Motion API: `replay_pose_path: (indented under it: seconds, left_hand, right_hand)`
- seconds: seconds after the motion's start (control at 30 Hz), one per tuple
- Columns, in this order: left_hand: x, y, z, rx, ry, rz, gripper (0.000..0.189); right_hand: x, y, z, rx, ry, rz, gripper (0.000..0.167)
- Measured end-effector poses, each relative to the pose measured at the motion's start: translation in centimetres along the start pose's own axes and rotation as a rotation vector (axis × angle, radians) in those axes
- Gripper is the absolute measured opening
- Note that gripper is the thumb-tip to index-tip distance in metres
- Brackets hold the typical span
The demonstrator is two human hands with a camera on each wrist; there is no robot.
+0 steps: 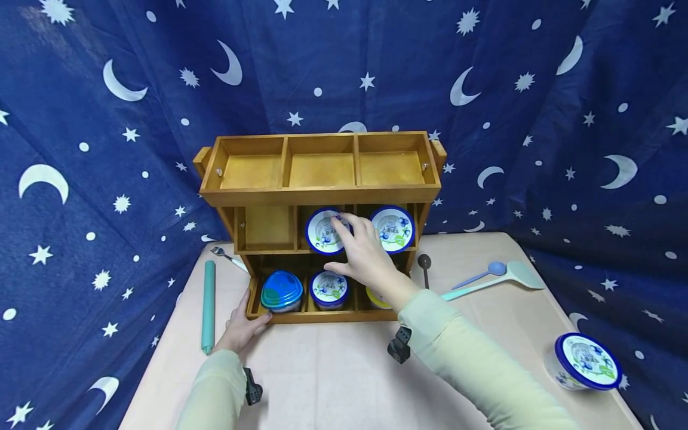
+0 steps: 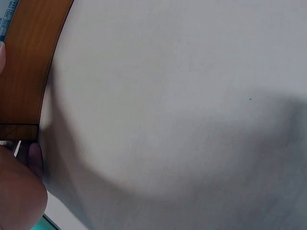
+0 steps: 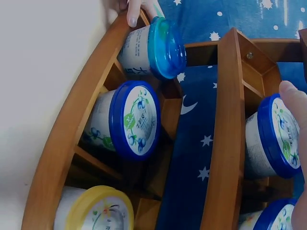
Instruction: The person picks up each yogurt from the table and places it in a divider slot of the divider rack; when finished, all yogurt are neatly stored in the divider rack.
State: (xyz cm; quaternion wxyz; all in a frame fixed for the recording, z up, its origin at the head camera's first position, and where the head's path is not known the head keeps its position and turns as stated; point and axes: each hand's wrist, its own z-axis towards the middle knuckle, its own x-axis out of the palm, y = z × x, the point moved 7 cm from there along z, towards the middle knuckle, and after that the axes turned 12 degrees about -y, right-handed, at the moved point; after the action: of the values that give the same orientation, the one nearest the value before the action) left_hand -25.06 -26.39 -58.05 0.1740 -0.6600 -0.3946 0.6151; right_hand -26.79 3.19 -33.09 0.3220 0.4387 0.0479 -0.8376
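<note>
A three-tier wooden rack (image 1: pixel 321 196) with compartments stands on the table. My left hand (image 1: pixel 243 327) holds its lower left corner, thumb along the front board and fingers round the side. Over the middle tier, my right hand (image 1: pixel 368 254) is spread with its fingertips at the lid of a blue-lidded tub (image 1: pixel 321 234), which sits in the middle compartment. Another blue-lidded tub (image 1: pixel 395 230) sits to its right. The bottom tier bears a tub with a bright blue domed lid (image 1: pixel 282 289), a blue-lidded tub (image 3: pixel 136 120) and a yellow-lidded tub (image 3: pixel 103 213).
One more blue-lidded tub (image 1: pixel 586 362) stands at the table's right edge. Right of the rack lie a dark spoon (image 1: pixel 424 263), a blue spoon (image 1: pixel 495 269) and a pale green turner (image 1: pixel 518 275). A teal roll (image 1: pixel 208 306) and a fork (image 1: pixel 228 257) lie on the left.
</note>
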Motion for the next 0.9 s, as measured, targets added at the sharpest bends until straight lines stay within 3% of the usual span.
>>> replay_pose_path:
  seconds: [0.2,0.37,0.57,0.9]
  left_hand:
    - [0.0,0.2,0.0,-0.021,0.004,-0.008,0.105]
    - [0.2,0.2,0.0,-0.016,0.008,0.002,0.105]
    - [0.1,0.2,0.1,-0.008,0.003,-0.006,0.106]
    - [0.1,-0.1,0.0,0.000,0.005,-0.023,0.105]
  right_hand:
    - [-0.7,-0.6,-0.9,0.004,0.044,0.030,0.091]
    - [-2.0,-1.8,-1.7,-0.022,0.011,0.042,0.091]
    - [-4.5,-4.7,-3.1,0.014,-0.057,0.075,0.089]
    - [-7.5,-9.4,-5.8,0.018,-0.101,0.095,0.092]
